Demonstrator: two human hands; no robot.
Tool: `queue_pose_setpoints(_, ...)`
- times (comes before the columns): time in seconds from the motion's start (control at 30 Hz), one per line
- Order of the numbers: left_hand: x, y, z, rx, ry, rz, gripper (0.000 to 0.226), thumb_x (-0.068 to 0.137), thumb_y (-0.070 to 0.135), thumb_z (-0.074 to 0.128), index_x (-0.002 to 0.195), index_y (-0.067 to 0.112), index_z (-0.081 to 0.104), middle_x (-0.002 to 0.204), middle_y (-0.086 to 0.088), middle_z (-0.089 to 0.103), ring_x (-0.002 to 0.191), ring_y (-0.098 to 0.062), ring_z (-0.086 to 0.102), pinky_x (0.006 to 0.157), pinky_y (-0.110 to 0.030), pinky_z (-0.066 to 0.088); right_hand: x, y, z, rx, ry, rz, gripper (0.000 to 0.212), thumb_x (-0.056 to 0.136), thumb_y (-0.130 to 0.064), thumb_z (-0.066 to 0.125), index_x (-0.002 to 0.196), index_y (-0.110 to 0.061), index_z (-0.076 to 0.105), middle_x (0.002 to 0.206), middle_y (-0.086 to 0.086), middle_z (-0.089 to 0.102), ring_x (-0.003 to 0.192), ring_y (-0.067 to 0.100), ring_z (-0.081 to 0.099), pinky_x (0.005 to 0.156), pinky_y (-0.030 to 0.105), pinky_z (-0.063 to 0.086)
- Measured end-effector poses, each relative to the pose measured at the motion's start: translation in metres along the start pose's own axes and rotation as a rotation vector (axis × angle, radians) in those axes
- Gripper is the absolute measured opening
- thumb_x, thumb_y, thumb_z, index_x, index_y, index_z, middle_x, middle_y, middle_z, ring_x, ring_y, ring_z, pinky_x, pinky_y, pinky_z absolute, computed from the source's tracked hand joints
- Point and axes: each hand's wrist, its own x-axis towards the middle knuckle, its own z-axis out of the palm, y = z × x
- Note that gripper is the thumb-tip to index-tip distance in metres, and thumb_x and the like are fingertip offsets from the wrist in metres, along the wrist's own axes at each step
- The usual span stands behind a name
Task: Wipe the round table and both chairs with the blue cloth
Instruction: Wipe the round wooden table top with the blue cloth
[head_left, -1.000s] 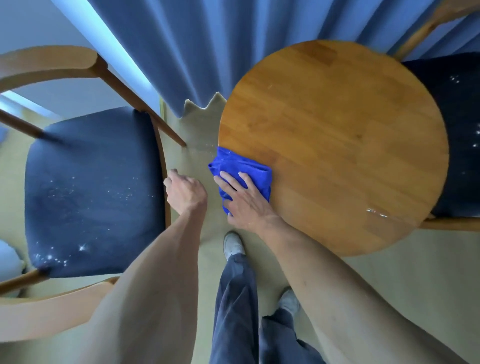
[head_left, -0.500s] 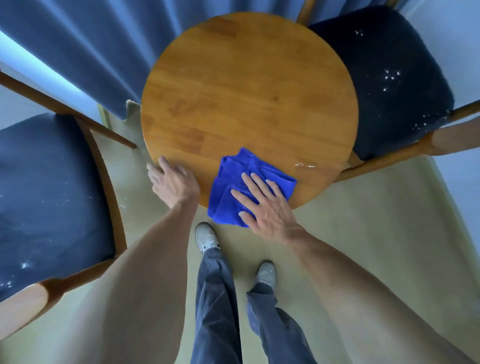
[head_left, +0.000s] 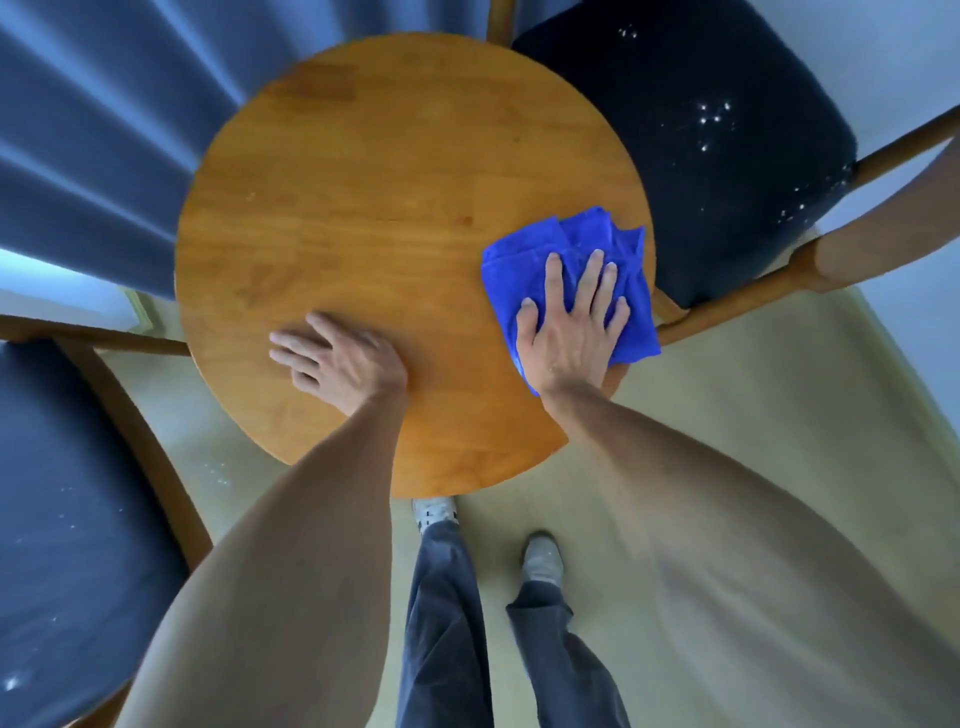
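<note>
The round wooden table (head_left: 374, 208) fills the middle of the view. A folded blue cloth (head_left: 566, 244) lies at its right edge, partly hanging over the rim. My right hand (head_left: 571, 322) presses flat on the cloth with fingers spread. My left hand (head_left: 337, 358) rests flat on the bare tabletop near the front left, holding nothing. One chair with a dark seat (head_left: 691, 140) stands at the right, with white specks on the cushion. The other chair (head_left: 67, 519) stands at the lower left, its blue-black seat also dotted with white specks.
Blue curtains (head_left: 104, 130) hang behind the table at the upper left. The floor (head_left: 753, 389) is pale beige, with a few white crumbs near the left chair. My legs and shoes (head_left: 436, 512) stand just in front of the table.
My right hand has slid the cloth from the table's left edge along the front rim to the right edge. My left hand moved from beside the table onto its top.
</note>
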Motion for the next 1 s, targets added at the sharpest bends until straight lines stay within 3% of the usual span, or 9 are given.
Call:
queue_pose_setpoints(0.17,0.056,0.053,-0.006,-0.063,0.025,0.034,0.052,0.090,0.021,0.036,0.141,0.023,0.040,0.162,-0.013,0.009,0.149,-0.036,0.004,0.113,-0.048,0.016,0.044,-0.012,0.000,-0.042,-0.024,-0.146,0.059,0.099,-0.049,0.030,0.154,-0.028,0.028,0.163,0.018,0.016,0.150,0.036,0.014,0.115,0.059,0.019)
queue_pose_setpoints(0.23,0.077,0.067,-0.007,-0.040,0.052,0.154,0.053,0.089,0.021,0.037,0.142,0.022,0.041,0.162,-0.013,0.011,0.150,-0.031,0.006,0.114,-0.047,0.016,0.067,-0.025,0.000,-0.055,-0.032,-0.174,0.060,0.099,-0.049,0.029,0.155,-0.028,0.028,0.163,0.018,0.016,0.151,0.035,0.014,0.115,0.059,0.020)
queue_pose_setpoints(0.3,0.093,0.083,-0.006,-0.026,0.061,0.270,0.052,0.089,0.021,0.038,0.142,0.022,0.041,0.162,-0.013,0.011,0.150,-0.030,0.007,0.115,-0.047,0.016,0.090,-0.042,0.002,-0.052,-0.034,-0.159,0.060,0.099,-0.049,0.029,0.155,-0.028,0.027,0.163,0.017,0.015,0.151,0.035,0.013,0.116,0.059,0.019)
queue_pose_setpoints(0.57,0.149,0.142,-0.003,-0.005,0.050,0.423,0.051,0.091,0.020,0.038,0.142,0.018,0.041,0.162,-0.015,0.012,0.150,-0.030,0.008,0.116,-0.045,0.016,0.177,-0.110,0.009,-0.030,-0.032,-0.031,0.062,0.098,-0.053,0.024,0.156,-0.029,0.023,0.164,0.017,0.013,0.151,0.036,0.011,0.116,0.060,0.016)
queue_pose_setpoints(0.7,0.158,0.172,0.005,-0.029,0.044,0.390,0.053,0.090,0.020,0.040,0.143,0.018,0.039,0.162,-0.013,0.012,0.150,-0.029,0.008,0.115,-0.045,0.018,0.198,-0.128,0.013,-0.017,0.014,0.044,0.062,0.097,-0.053,0.027,0.155,-0.028,0.027,0.163,0.018,0.017,0.151,0.036,0.013,0.115,0.060,0.017)
queue_pose_setpoints(0.83,0.159,0.208,0.017,-0.063,0.039,0.471,0.053,0.087,0.021,0.039,0.140,0.018,0.043,0.161,-0.013,0.017,0.149,-0.031,0.012,0.114,-0.046,0.020,0.209,-0.132,0.013,-0.017,0.032,0.043,0.063,0.097,-0.053,0.029,0.154,-0.027,0.029,0.163,0.018,0.017,0.151,0.036,0.014,0.115,0.060,0.018)
queue_pose_setpoints(1.0,0.156,0.208,0.030,-0.043,0.102,0.470,0.054,0.090,0.027,0.031,0.141,0.018,0.043,0.160,-0.013,0.022,0.148,-0.030,0.017,0.113,-0.047,0.021,0.222,-0.130,0.012,0.014,-0.002,0.001,0.067,0.096,-0.060,0.028,0.154,-0.027,0.030,0.163,0.018,0.014,0.151,0.036,0.010,0.116,0.059,0.015)
